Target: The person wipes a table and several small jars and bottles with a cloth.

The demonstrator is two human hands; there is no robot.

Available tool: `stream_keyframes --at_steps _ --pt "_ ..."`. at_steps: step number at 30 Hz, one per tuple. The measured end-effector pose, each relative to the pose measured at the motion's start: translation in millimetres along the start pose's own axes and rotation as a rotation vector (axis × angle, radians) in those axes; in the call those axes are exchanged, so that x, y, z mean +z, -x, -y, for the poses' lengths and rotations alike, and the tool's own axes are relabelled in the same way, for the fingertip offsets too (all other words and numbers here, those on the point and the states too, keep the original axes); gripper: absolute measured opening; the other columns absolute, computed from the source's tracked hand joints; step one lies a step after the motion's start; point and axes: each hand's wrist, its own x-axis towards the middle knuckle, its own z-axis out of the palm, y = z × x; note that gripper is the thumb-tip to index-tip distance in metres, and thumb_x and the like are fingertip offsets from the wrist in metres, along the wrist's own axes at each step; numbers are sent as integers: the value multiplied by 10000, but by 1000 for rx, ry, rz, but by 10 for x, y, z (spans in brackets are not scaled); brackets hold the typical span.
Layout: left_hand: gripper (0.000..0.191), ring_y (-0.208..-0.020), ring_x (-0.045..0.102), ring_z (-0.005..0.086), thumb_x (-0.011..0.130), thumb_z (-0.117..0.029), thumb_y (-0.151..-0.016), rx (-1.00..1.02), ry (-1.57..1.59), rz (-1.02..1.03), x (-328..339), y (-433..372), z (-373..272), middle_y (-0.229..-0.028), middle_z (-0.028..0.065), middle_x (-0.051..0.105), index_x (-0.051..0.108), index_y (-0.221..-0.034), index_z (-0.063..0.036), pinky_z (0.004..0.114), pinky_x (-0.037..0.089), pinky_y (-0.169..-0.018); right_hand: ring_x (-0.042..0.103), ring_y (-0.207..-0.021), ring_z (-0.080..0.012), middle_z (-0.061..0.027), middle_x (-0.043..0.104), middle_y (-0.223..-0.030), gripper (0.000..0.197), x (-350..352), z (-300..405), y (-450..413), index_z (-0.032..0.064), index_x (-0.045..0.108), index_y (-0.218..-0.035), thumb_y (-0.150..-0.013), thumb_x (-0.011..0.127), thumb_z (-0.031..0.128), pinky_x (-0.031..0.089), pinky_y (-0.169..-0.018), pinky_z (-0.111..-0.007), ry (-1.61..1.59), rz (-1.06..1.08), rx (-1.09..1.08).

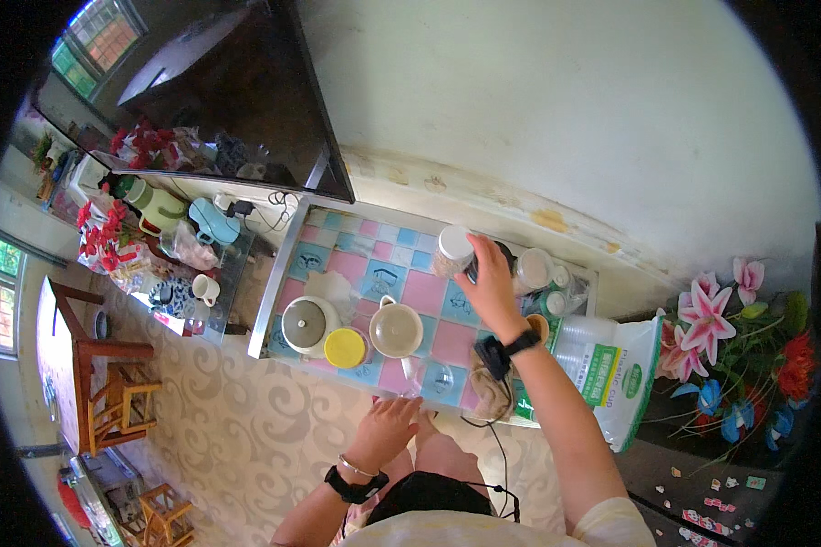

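My right hand [490,287] is at a clear jar with a white lid [454,243], thumb and fingers around its right side. Pale contents show through the jar wall. My left hand [386,425] rests at the table's front edge, its fingertips close to a clear plastic cup [414,380]. Between my hands stands a pale mug [396,331] with a spout or handle towards me. To its left are a yellow-lidded jar [345,348] and a white pot with a grey lid [304,324]. A dark round object [498,254] is partly hidden behind my right hand.
More lidded jars [535,269] stand at the right, by a bag of plastic cups [598,372] and a brown cloth [491,386]. Artificial flowers [708,325] rise farther right. A television [232,102] overhangs the back left. A cable [496,444] hangs before the table.
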Motion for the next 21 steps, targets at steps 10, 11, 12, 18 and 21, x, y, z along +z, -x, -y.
stream_keyframes --at_steps 10,11,12,18,21 --pt "487 -1090 616 324 668 -225 -861 -72 16 -2 -217 341 359 -1183 125 646 528 -1317 -123 421 495 -939 516 -1057 -387 -181 538 -1162 714 341 -66 -76 105 520 -1298 -652 815 176 440 -915 -468 184 96 64" --pt "481 -1091 613 324 667 -221 -862 -113 14 6 -230 376 430 -1180 118 647 533 -1314 -125 425 493 -933 518 -1049 -388 -183 541 -1156 712 275 10 29 99 519 -1293 -651 816 168 442 -912 -468 150 123 40" --pt "476 -1091 610 324 665 -218 -863 -146 16 9 -234 372 466 -1177 110 648 537 -1312 -126 429 492 -928 516 -1055 -390 -186 546 -1143 695 167 49 129 85 519 -1285 -661 816 155 442 -914 -464 113 107 14" --pt "444 -1040 622 306 669 -209 -837 -57 -23 -44 -361 288 508 -1096 95 650 553 -1254 -111 423 499 -892 520 -1109 -366 -152 537 -1169 765 -340 -59 775 139 524 -1309 -620 855 153 451 -922 -459 191 54 251" --pt "430 -1000 634 297 674 -178 -816 12 -48 -51 -372 206 449 -1037 93 648 551 -1220 -95 412 507 -874 511 -1152 -375 -163 512 -1248 811 -410 -259 935 111 494 -1338 -608 846 107 434 -984 -464 312 29 330"
